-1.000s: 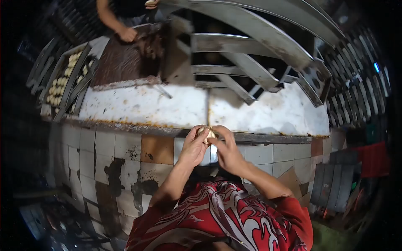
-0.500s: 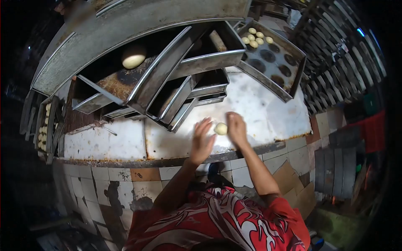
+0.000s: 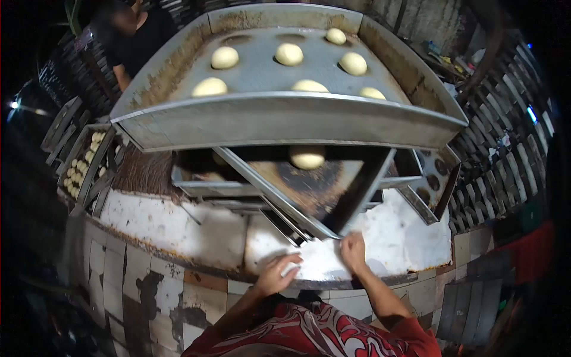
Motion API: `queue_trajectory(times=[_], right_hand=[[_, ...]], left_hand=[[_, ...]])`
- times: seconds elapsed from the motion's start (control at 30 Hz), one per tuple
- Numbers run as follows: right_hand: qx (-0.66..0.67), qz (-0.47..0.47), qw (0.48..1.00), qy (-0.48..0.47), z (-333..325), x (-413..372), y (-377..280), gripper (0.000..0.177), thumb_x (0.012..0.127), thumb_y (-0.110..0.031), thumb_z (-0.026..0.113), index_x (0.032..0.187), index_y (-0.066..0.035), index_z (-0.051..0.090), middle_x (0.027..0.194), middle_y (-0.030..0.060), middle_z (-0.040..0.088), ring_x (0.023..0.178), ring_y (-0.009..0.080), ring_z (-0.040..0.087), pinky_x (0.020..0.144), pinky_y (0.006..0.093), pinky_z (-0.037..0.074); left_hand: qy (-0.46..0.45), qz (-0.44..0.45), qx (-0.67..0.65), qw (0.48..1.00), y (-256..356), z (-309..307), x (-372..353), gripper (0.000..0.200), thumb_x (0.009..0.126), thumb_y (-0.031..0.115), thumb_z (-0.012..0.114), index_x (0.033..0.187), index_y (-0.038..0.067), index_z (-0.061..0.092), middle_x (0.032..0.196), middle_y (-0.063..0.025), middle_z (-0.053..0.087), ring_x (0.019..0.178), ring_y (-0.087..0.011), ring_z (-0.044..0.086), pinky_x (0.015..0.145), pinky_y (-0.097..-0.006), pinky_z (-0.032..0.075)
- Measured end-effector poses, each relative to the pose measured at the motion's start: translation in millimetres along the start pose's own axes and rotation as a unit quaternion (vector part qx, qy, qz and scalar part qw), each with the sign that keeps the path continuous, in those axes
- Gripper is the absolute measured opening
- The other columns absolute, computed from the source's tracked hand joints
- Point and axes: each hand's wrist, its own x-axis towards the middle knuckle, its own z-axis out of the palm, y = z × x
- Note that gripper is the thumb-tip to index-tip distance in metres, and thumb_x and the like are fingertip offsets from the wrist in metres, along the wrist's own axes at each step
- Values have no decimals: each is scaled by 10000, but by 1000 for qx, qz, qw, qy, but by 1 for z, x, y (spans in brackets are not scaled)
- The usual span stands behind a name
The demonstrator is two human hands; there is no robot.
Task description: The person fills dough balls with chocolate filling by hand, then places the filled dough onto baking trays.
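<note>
My left hand (image 3: 278,273) hovers at the front of the white worktop (image 3: 223,232), thumb and fingers apart, with nothing visible in it. To its right, my right hand (image 3: 354,251) is curled closed beside the lower corner of a metal tray (image 3: 262,189); whatever its fingers hold, if anything, is hidden. One pale dough ball (image 3: 308,157) lies inside that tray. Across the top of the stack, a large metal tray (image 3: 285,122) carries several dough balls, such as one ball (image 3: 289,54) near its middle.
More trays stand crosswise beneath, including a dark-spotted tray (image 3: 434,175) at the right. On the left, a tray (image 3: 83,169) holds several dough balls beside a brown slatted piece (image 3: 143,172). Another person (image 3: 143,35) stands beyond the stack. Wooden slats (image 3: 493,160) line the right.
My view has tilted up, bringing the top tray's dough balls into sight. The dough ball between my hands is no longer visible. My right hand has closed up; my left has drawn lower.
</note>
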Motion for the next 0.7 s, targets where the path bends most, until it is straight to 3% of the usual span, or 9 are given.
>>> queue_trajectory(times=[0.1, 0.17, 0.23, 0.3, 0.37, 0.47, 0.53, 0.6, 0.7], right_hand=[[-134, -51, 990, 13, -21, -27, -46, 133, 729, -162, 597, 758, -33, 586, 752, 180, 566, 750, 342, 527, 755, 422, 419], [-201, 21, 967, -156, -37, -40, -44, 201, 724, -173, 598, 885, -53, 606, 846, 171, 583, 795, 334, 552, 802, 407, 435], [-44, 160, 820, -548, -86, -5, -87, 270, 778, -185, 598, 1015, -56, 590, 998, 126, 599, 883, 285, 580, 810, 378, 452], [103, 123, 738, -656, -143, 24, -157, 345, 854, -243, 572, 1140, -52, 541, 1088, 108, 598, 950, 225, 580, 819, 351, 462], [36, 95, 743, -661, -220, 85, -278, 364, 874, -268, 586, 1169, -62, 530, 1071, 119, 598, 972, 210, 578, 840, 330, 465], [-93, -217, 855, -461, -299, 166, -373, 394, 846, -274, 626, 1161, -46, 562, 1100, 171, 586, 990, 259, 585, 840, 353, 478], [-207, -243, 932, -174, -315, 214, -406, 403, 855, -324, 586, 1146, -46, 570, 1049, 170, 595, 956, 254, 591, 800, 356, 485], [-255, -244, 934, 61, -305, 272, -414, 424, 864, -374, 546, 1132, -46, 578, 997, 168, 604, 922, 249, 597, 760, 359, 492], [-284, -272, 900, 189, -267, 388, -402, 476, 879, -449, 486, 1111, -46, 589, 919, 167, 617, 872, 240, 606, 700, 364, 503]], left_hand=[[-62, 84, -8, 994, -4, -40, 6, 240, 823, 101, 618, 1060, 70, 600, 1028, -89, 646, 959, -255, 612, 844, -345, 463], [-79, 110, -41, 990, -15, -67, 5, 236, 825, 85, 609, 1060, 66, 605, 1018, -78, 651, 929, -248, 625, 828, -337, 472], [-132, 110, -23, 985, -20, -92, 1, 227, 821, 72, 611, 1048, 58, 615, 1018, -81, 650, 950, -230, 615, 850, -324, 458], [-176, 82, -59, 979, -29, -110, -3, 219, 832, 96, 612, 1049, 59, 617, 1027, -83, 649, 957, -231, 614, 850, -322, 461], [-194, 82, -70, 975, -40, -117, -5, 224, 843, 110, 606, 1061, 58, 614, 1036, -93, 642, 964, -231, 612, 846, -321, 466], [-218, 109, -100, 965, -46, -115, -5, 250, 862, 176, 598, 1097, 89, 599, 1056, -81, 637, 985, -236, 609, 853, -334, 470], [-223, 126, -121, 959, -43, -115, -3, 248, 855, 140, 602, 1093, 68, 600, 1054, -89, 635, 983, -233, 606, 858, -324, 466], [-220, 84, -171, 957, -34, -117, -3, 269, 855, 152, 605, 1111, 68, 590, 1064, -107, 629, 972, -242, 608, 857, -329, 465], [-238, -33, -165, 957, -32, -118, -9, 269, 855, 120, 601, 1114, 46, 587, 1118, -115, 602, 1035, -249, 579, 904, -340, 450]])
